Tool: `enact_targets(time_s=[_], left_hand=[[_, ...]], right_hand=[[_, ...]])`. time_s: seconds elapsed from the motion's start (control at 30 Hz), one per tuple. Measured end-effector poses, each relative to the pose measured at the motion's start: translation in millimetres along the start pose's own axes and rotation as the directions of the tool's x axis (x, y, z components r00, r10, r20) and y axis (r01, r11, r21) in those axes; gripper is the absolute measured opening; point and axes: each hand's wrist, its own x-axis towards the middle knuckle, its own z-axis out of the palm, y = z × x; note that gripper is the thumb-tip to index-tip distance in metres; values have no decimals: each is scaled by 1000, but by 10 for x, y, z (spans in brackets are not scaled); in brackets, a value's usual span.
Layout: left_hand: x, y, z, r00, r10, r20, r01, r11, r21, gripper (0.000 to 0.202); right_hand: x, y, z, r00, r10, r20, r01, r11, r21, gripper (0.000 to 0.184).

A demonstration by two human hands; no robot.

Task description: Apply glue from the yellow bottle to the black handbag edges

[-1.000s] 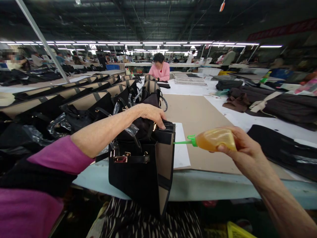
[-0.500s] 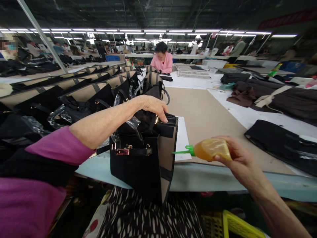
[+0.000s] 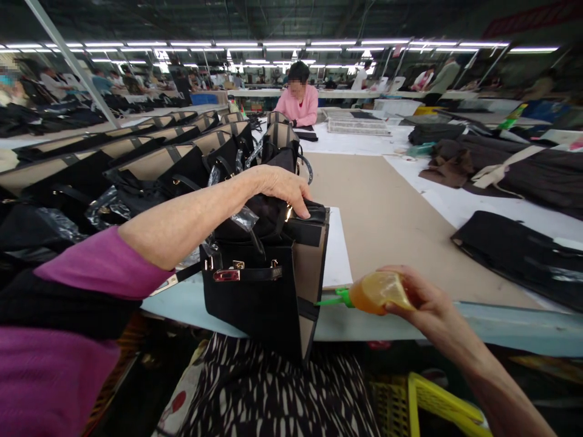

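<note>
A black and tan handbag (image 3: 259, 291) stands on my lap against the table's front edge. My left hand (image 3: 282, 187) presses down on its top flap and grips it. In my right hand (image 3: 426, 300) is a squeeze bottle of amber glue (image 3: 376, 292) with a green nozzle. The nozzle tip touches the bag's tan side panel low down, near the black band.
A row of similar handbags (image 3: 150, 161) lines the table (image 3: 410, 328) to the left. Brown board (image 3: 382, 218) and a white sheet (image 3: 337, 255) cover the table ahead. Dark fabric pieces (image 3: 514, 255) lie at the right. A person in pink (image 3: 298, 100) sits at the far end. A yellow crate (image 3: 432, 406) sits below.
My right hand has lowered the glue bottle, so the nozzle tip slid down the bag's side panel from near the top to near the lower band. My left hand stayed on the flap.
</note>
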Motion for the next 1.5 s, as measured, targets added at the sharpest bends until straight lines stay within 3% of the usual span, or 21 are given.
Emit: enact_targets(time_s=[0.13,0.23,0.33,0.43,0.53,0.63,0.77,0.93,1.23,1.5], left_hand=[[-109,124,-61,1000,-5,-14,5,1000,6,32],[-248,323,-196,997,-32,-75,34,999,35,32],[-373,565,-345,981,-27,-191,66,977,201,28],[-411,722,-389,935,17,-354,128,916,381,21],[-345,697,-287,874,116,-473,166,842,514,15],[-223,551,-99,842,165,-514,223,761,610,15],[-63,409,160,806,161,-570,319,692,647,18],[-6,382,365,753,198,-628,370,662,652,18],[-105,289,474,762,157,-629,360,704,613,17],[-99,280,494,777,131,-616,358,712,604,17]], right_hand=[[-12,-5,9,997,58,41,-63,987,150,36],[17,27,-21,998,58,-9,-52,942,333,36],[72,62,-48,991,78,-108,-12,861,508,35],[150,82,-52,976,79,-205,53,821,568,35],[253,124,-34,957,65,-281,108,823,557,33],[377,223,-4,941,51,-334,135,848,512,35],[552,411,36,936,22,-351,152,875,460,38],[763,588,55,920,-27,-390,169,927,335,44],[1073,642,53,891,-123,-438,207,967,149,46],[1163,762,77,908,-127,-399,183,977,106,49]])
